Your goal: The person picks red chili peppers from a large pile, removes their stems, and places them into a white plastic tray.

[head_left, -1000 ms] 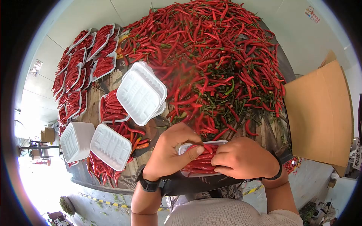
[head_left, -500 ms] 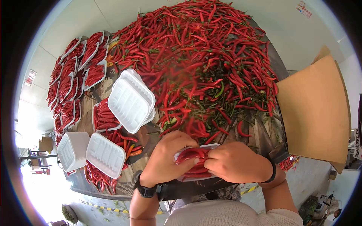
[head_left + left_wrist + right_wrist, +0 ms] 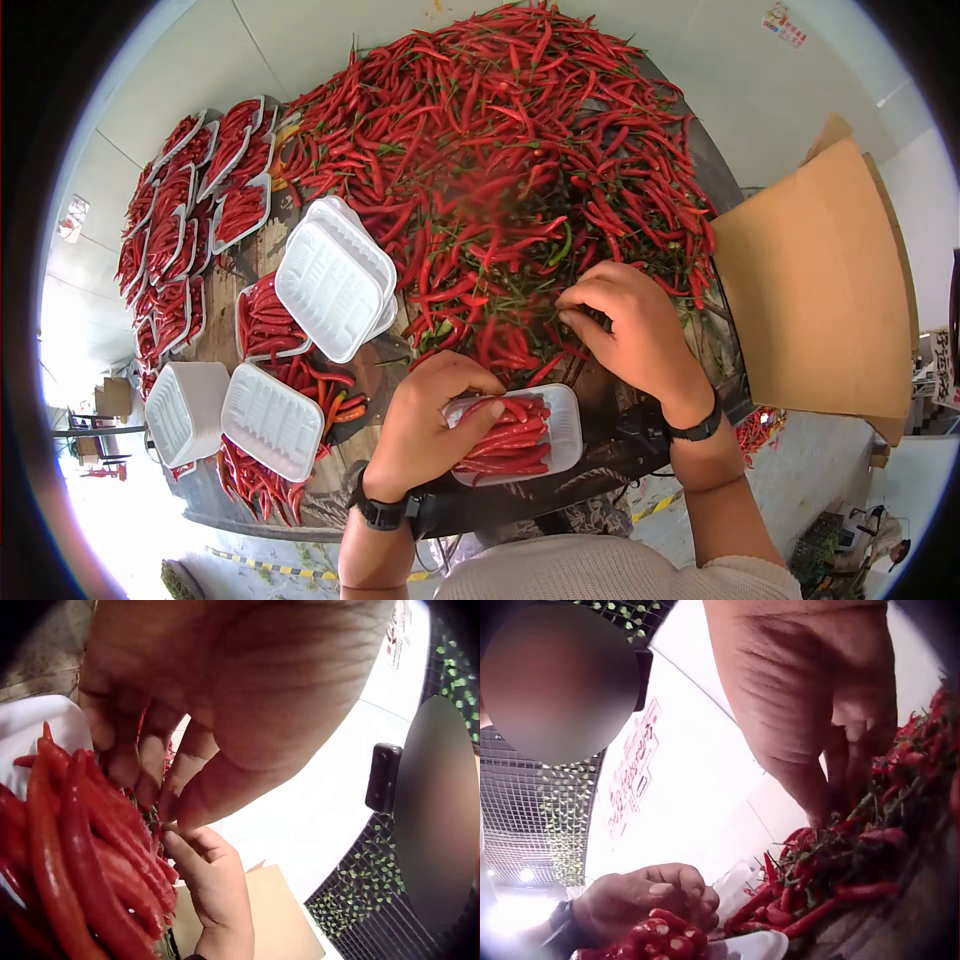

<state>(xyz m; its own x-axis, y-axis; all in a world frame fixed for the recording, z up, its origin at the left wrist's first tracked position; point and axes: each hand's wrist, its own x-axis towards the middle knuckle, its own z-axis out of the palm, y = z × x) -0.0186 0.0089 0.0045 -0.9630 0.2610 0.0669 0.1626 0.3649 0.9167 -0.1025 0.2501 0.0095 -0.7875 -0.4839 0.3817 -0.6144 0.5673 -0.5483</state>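
Observation:
My left hand (image 3: pixel 432 420) rests at the left end of a white foam tray (image 3: pixel 568 430), its thumb over the red chillies (image 3: pixel 515 450) laid lengthwise inside. The left wrist view shows its fingers loosely bent above the chillies (image 3: pixel 97 847), thumb tip close to the fingertips. Cut ends of the chillies (image 3: pixel 671 941) face the right wrist camera. My right hand (image 3: pixel 635 325) is away from the tray, over the near edge of the loose chilli pile (image 3: pixel 540 120). Thumb and fingers stand apart there, pointing down at chillies and green stems in the right wrist view.
Stacked empty trays (image 3: pixel 335 285) lean over a filled tray (image 3: pixel 270 320). More empty trays (image 3: pixel 185 410) stand front left, beside loose chillies (image 3: pixel 245 480). Filled trays (image 3: pixel 165 245) are piled at the far left. A cardboard sheet (image 3: pixel 810 290) rises along the right edge.
My right hand has left the chillies in the tray and moved up and right to the pile. The left hand stays at the tray's left end. The head view has shifted slightly.

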